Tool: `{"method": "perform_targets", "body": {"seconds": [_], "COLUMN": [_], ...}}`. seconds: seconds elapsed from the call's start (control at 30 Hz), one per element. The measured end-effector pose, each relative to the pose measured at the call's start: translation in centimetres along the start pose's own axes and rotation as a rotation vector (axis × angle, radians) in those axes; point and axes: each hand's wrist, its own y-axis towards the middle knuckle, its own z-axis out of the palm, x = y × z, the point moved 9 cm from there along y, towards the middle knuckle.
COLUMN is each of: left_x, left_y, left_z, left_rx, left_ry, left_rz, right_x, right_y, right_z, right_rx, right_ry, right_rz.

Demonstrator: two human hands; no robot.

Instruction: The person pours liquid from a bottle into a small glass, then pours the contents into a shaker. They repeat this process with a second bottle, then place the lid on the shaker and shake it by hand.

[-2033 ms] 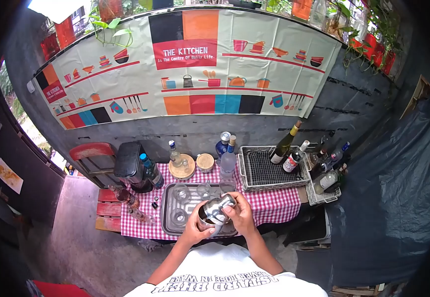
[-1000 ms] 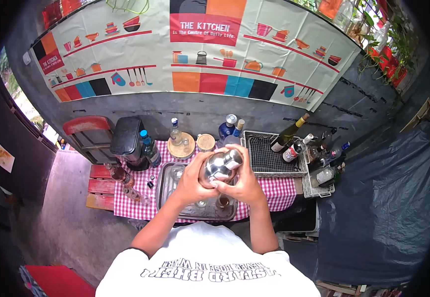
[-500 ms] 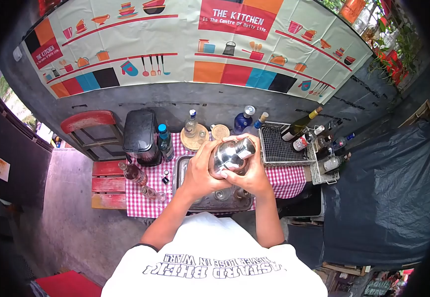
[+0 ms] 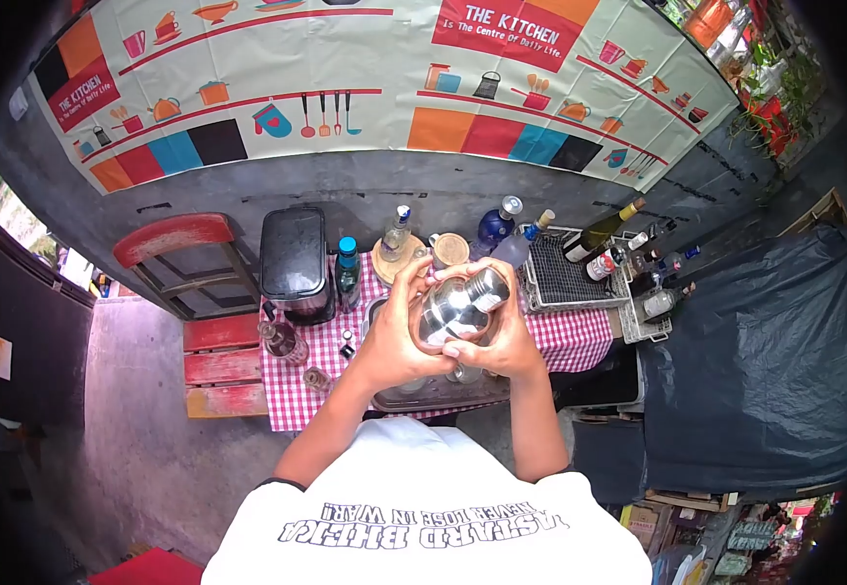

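The grey metal tray [image 4: 413, 398] on the red-checked bench [image 4: 292, 390] lies mostly hidden behind the left hand [image 4: 396, 336], right hand [image 4: 501, 341] and shiny steel cocktail shaker [image 4: 454, 310]. Bottle labels in the wire basket [image 4: 565, 283] are too small to read.

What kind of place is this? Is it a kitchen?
It looks more like a small homemade drinks bar, likely outdoors. Both hands hold a metal cocktail shaker above a table with a checked cloth; bottles crowd a wire basket, and a kitchen-themed banner hangs behind.
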Motion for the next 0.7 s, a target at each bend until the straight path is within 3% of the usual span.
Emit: {"method": "perform_targets", "body": {"seconds": [0.17,0.7], "left_x": [-0.5,0.0], "left_y": [-0.2,0.1], "left_z": [-0.2,-0.2], "left_rx": [0.098,0.385], "left_ry": [-0.219,-0.242], "left_rz": [-0.08,-0.047], "right_x": [-0.4,1.0], "right_y": [-0.2,-0.9], "right_z": [0.8,2.1], "right_rx": [0.039,0.024], "right_ry": [-0.045,-0.152], "right_rz": [-0.011,0.017]}}
